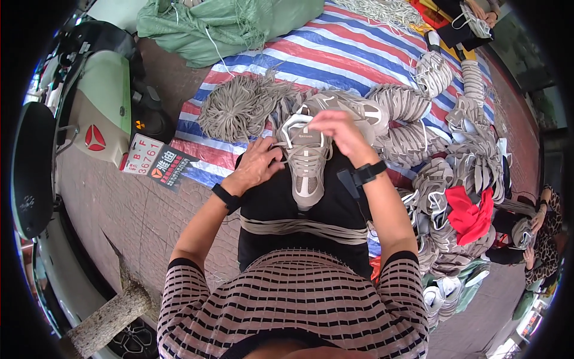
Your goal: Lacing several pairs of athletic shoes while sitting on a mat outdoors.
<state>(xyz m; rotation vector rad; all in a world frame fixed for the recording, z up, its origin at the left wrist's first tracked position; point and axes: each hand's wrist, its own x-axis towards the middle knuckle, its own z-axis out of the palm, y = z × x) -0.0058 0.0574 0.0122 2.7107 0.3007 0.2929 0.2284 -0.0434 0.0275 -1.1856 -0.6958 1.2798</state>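
A beige-grey sneaker (308,170) rests on my black-clad lap, toe toward me, with laces threaded through its front. At its left side my left hand (258,166) is closed, thumb and forefinger pinching a beige shoelace (283,145). My right hand (342,133) is raised at the upper right of the shoe, by the tongue and collar, its fingers bent together. Whatever those fingers hold is too small to make out. A bunch of loose laces (305,230) lies across my thighs. Both wrists wear dark bands.
A heap of laces (239,107) lies on a striped tarp (209,152). Stacked sneakers (403,105) and a red cloth (469,215) are to my right. A green sack (221,30) stands beyond. A scooter (101,107) is at left. Other people (541,233) handle shoes at the right.
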